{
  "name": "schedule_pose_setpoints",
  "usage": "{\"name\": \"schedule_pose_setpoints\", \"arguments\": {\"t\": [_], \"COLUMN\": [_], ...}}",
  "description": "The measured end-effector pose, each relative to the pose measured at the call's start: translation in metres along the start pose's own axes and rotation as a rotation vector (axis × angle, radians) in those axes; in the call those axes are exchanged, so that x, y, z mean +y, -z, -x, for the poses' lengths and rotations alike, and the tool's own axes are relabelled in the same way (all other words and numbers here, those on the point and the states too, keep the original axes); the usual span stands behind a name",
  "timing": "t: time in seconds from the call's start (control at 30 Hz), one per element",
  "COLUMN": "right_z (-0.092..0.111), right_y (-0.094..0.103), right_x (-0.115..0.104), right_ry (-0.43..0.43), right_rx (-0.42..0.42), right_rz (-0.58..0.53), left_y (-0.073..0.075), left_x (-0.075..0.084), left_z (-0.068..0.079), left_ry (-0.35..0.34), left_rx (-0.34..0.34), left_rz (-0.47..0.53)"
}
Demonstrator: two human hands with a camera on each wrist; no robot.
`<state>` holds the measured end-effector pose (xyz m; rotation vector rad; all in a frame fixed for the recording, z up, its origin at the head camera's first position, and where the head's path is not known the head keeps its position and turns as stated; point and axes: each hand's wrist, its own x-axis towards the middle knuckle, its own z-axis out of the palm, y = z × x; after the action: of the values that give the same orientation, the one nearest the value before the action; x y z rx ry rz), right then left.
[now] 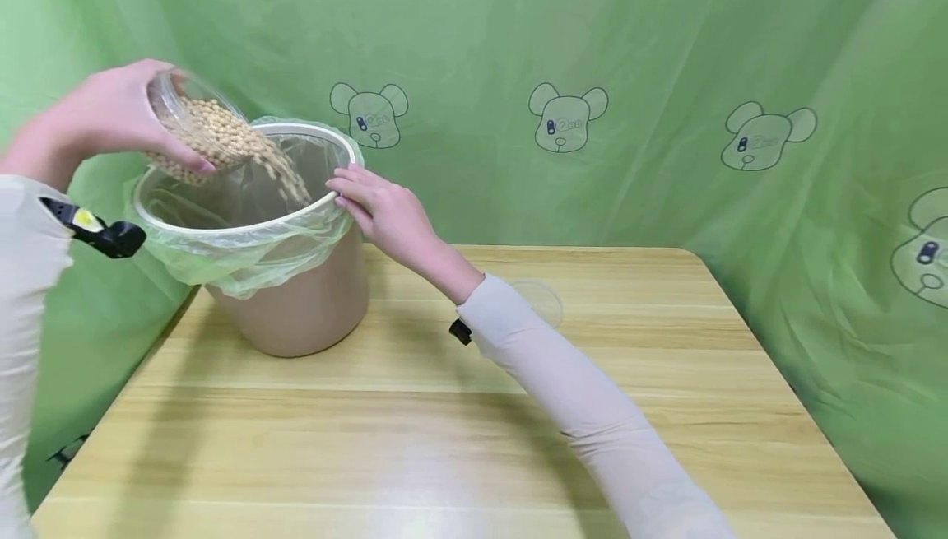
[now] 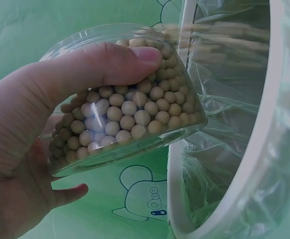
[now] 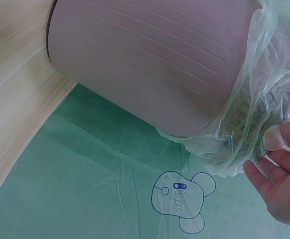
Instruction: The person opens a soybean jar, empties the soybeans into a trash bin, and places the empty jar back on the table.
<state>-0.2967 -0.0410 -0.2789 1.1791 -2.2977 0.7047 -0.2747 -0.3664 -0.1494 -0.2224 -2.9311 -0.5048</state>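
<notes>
My left hand (image 1: 122,115) grips a clear jar (image 2: 150,134), tipped over the left part of a trash bin (image 1: 296,317). Small round beige balls that look like soybeans (image 2: 127,109) fill much of the jar, and a blurred stream of them falls from its mouth into the bin. A thin, pale green plastic bag (image 1: 244,267) lines the bin and folds down over its outside below a white rim (image 1: 252,229). On the bin's right side, my right hand (image 1: 392,214) holds the rim and bag edge; the right wrist view shows its fingers curled there.
The bin stands at the back left of a wooden table (image 1: 415,440). A clear round disc, perhaps a lid (image 1: 546,302), lies behind my right forearm, which partly covers it. Green curtain (image 1: 474,20) with bear drawings hangs behind and at both sides.
</notes>
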Motion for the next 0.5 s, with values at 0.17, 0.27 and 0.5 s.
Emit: {"name": "schedule_pose_setpoints", "arguments": {"t": [0.17, 0.27, 0.5], "right_z": [-0.0006, -0.0012, -0.0019], "right_y": [0.0004, 0.0005, 0.0002], "right_x": [-0.0008, -0.0019, -0.0034], "right_ry": [-0.011, -0.011, -0.005], "right_rx": [-0.001, -0.003, -0.005], "right_rz": [0.008, 0.010, 0.010], "left_y": [0.0017, 0.0035, 0.0061], "left_x": [0.0023, 0.0020, -0.0028], "left_z": [-0.0017, -0.0016, -0.0036], "left_ry": [-0.009, -0.009, -0.008], "left_rx": [-0.008, -0.008, -0.006], "left_rz": [-0.008, -0.016, -0.021]}}
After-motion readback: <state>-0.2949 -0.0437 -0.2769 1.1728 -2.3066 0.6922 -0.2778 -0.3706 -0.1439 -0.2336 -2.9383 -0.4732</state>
